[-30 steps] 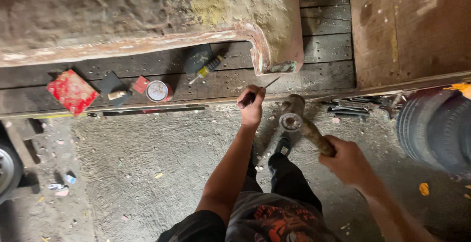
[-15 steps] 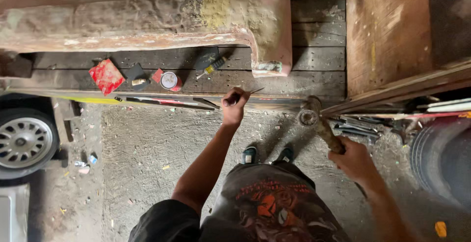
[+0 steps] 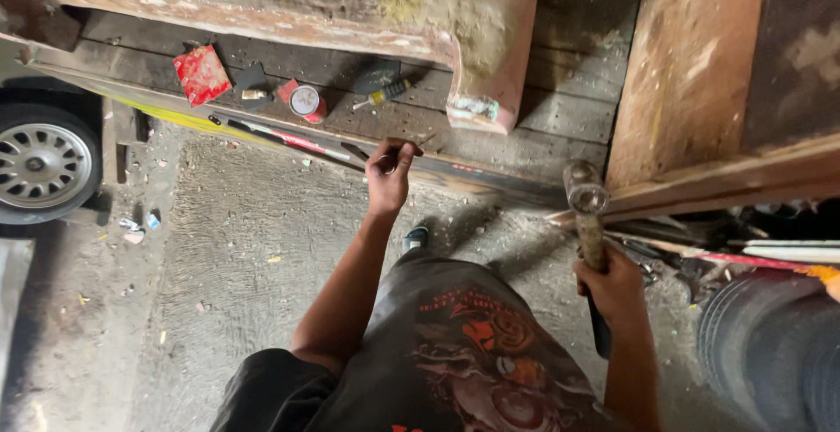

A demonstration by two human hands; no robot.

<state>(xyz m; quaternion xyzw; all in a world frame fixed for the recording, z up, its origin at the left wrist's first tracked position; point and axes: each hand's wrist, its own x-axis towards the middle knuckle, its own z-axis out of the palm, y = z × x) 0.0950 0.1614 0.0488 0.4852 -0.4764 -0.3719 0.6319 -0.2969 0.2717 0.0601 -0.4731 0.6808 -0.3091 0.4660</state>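
**Holding a hammer and a thin metal tool at a truck bed**

Gripping the wooden handle low down, the right hand (image 3: 615, 285) is wrapped tight around a hammer (image 3: 588, 222). The round metal head points up, close to the edge of the wooden truck bed (image 3: 560, 112). The head looks heavy and hard, so the hammer probably feels top-heavy. The handle looks stiff and a bit rough, which should make it a good place to hold. Holding it far from the head likely gives a big swing.

The left hand (image 3: 388, 174) is closed around a thin metal tool (image 3: 411, 147). It may be a chisel or a big nail; it is too small to tell. Its tip rests on the bed's edge. It looks stiff, light and slim, so fingers must pinch it firmly.

On the planks sits a small round tin (image 3: 305, 100) with a pale top; I cannot tell what is inside. A crumpled red packet (image 3: 202, 74) lies to its left. A screwdriver (image 3: 383, 95) with a yellow handle lies to the tin's right. A car wheel (image 3: 39, 165) shows on the far left, and a dark tyre (image 3: 774, 344) on the right.
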